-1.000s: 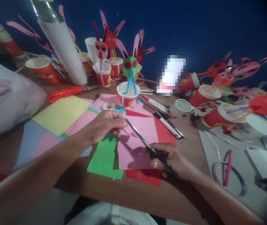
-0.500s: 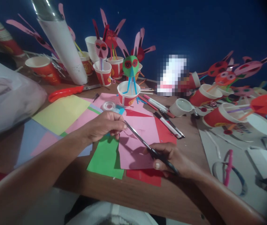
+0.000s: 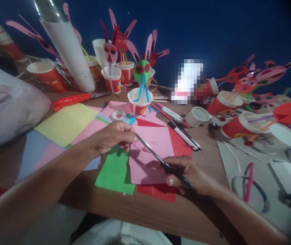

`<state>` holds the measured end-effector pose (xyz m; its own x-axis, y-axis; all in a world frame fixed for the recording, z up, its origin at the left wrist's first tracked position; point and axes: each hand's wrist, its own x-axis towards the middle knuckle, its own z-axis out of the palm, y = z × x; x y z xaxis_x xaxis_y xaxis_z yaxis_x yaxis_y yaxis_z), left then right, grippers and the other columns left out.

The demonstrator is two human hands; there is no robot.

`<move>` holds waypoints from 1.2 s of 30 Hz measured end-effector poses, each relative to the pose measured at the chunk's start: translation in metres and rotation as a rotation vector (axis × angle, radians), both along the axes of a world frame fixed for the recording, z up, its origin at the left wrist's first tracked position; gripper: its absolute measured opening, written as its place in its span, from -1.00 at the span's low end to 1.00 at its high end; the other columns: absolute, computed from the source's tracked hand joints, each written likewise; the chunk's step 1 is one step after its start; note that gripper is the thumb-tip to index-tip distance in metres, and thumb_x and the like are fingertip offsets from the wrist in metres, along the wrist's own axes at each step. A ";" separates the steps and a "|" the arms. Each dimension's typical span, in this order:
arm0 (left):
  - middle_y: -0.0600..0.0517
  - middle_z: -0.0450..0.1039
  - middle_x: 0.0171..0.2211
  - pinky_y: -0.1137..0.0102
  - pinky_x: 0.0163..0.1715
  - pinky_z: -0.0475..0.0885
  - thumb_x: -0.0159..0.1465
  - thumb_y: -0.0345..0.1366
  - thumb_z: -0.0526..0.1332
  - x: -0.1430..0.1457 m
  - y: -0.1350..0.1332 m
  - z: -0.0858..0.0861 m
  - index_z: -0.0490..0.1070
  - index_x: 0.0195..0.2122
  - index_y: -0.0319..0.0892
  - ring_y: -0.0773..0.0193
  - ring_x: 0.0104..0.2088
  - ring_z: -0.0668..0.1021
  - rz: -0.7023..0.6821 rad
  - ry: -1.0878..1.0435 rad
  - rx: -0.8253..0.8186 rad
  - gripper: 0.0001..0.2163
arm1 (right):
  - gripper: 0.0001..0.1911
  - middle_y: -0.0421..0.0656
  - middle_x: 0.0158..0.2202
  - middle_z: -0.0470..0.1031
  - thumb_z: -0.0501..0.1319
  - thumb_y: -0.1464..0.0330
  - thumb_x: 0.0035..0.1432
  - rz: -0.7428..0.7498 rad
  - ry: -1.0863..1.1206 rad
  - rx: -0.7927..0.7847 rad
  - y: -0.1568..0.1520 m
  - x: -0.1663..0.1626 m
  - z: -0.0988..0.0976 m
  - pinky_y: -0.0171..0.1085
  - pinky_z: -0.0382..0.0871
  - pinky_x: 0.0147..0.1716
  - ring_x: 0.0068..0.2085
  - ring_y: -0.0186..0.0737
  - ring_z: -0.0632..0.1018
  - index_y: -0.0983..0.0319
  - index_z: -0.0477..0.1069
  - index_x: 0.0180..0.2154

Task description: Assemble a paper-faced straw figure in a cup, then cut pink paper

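Observation:
My right hand (image 3: 186, 173) grips scissors (image 3: 150, 149) by their dark handles. The long blades point up and to the left, lying nearly together. Their tip meets the pinched fingers of my left hand (image 3: 118, 136). Whatever those fingers hold is too small or hidden to make out; a speck of red shows beneath them. Under the blades lies a pink paper sheet (image 3: 148, 170) with faint curved lines on it. Green paper (image 3: 116, 173) and red paper (image 3: 158, 194) stick out around and below it.
Yellow paper (image 3: 67, 122) and red-handled scissors (image 3: 71, 102) lie to the left. Behind the sheets stand a cup with a green paper face (image 3: 142, 71) and a tape roll (image 3: 118, 115). Markers (image 3: 182, 136), a small white cup (image 3: 197, 116) and several decorated red cups (image 3: 224, 102) are at the right.
Almost nothing differs. Both hands and the scissors keep their places, with only a very slight shift of my left fingers at the blade tip.

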<state>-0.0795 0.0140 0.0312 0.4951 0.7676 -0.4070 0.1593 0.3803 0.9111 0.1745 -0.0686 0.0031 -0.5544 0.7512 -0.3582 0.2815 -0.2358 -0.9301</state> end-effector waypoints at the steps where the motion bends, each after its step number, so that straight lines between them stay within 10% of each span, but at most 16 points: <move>1: 0.13 0.27 -0.77 0.62 -0.74 0.18 -0.03 -0.38 0.26 0.000 0.000 0.000 0.34 -0.65 -0.24 0.48 -0.72 0.37 0.001 -0.002 0.000 -0.88 | -0.64 -0.28 -0.53 0.26 0.32 0.14 0.00 0.000 0.007 -0.003 0.000 0.000 0.000 -0.46 0.04 -0.71 -0.64 -0.51 0.22 0.31 0.45 -0.29; 26: 0.12 0.35 -0.70 0.62 -0.69 0.26 0.03 -0.39 0.29 -0.002 0.001 -0.001 0.39 -0.59 -0.25 0.49 -0.68 0.40 -0.036 -0.059 0.003 -0.89 | -0.66 -0.29 -0.55 0.32 0.31 0.20 0.04 -0.047 -0.028 0.035 0.006 0.003 0.001 -0.48 0.12 -0.71 -0.67 -0.49 0.28 0.28 0.44 -0.19; 36: 0.09 0.42 -0.61 0.57 -0.60 0.37 0.02 -0.38 0.30 0.001 0.001 -0.005 0.44 -0.49 -0.26 0.47 -0.64 0.43 0.010 -0.081 0.021 -0.93 | -0.67 -0.19 -0.39 0.47 0.31 0.25 0.02 -0.079 -0.189 0.412 0.013 0.008 -0.004 -0.39 0.32 -0.42 -0.39 -0.27 0.44 0.24 0.47 -0.16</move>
<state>-0.0783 0.0145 0.0266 0.5178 0.7809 -0.3493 0.0804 0.3621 0.9287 0.1824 -0.0561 -0.0005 -0.4437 0.8894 -0.1099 0.4512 0.1157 -0.8849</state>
